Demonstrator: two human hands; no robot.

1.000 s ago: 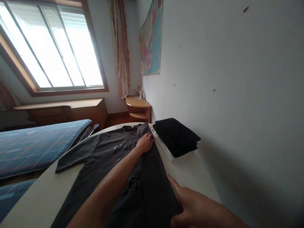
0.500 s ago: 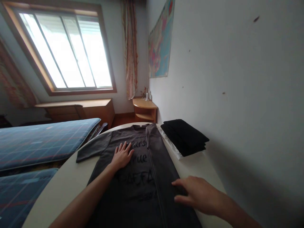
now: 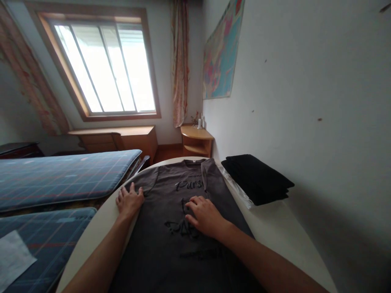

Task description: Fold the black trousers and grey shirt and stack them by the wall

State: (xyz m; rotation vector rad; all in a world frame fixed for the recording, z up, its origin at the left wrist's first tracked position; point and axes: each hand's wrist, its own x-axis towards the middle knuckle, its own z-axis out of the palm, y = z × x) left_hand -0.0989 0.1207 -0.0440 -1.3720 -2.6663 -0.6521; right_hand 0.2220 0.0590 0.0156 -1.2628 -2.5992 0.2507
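Left hand (image 3: 130,200) spread open on sleeve (image 3: 147,178) of dark shirt (image 3: 155,228).
Right hand (image 3: 204,215) half-open over printed lettering (image 3: 188,185); both empty.

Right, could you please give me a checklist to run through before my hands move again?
1. Shirt laid with its lettering facing up: ok, though the right hand covers part of it.
2. Side strip on the right of the view folded over the front: ok.
3. Opposite side folded in likewise: not ok, it lies spread out.
4. Sleeve flat right to its end: cannot tell, the left hand covers it.
5. Black folded pile off the shirt: ok, it sits beside it.
6. Bottom hem straight: cannot tell, it is out of frame.
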